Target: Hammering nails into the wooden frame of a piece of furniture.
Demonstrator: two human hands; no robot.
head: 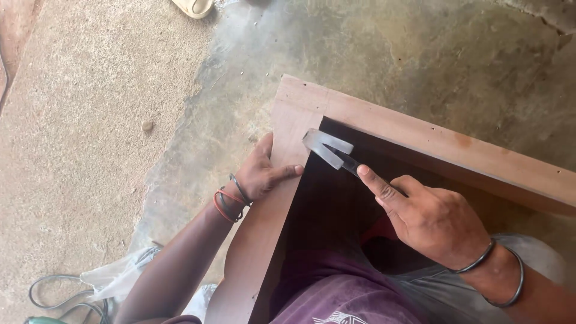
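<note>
- The right hand [432,219] is closed round a hammer [329,149], forefinger laid along its handle; the claw head sits at the inner corner of the wooden frame [420,141].
- The left hand [259,174] lies open and flat on the frame's left rail, holding nothing, thumb near the head.
- Risk: a slipping head could hit that thumb or dent the rail.
- Count: one hammer, one frame, two hands, several bangles [231,201].
</note>
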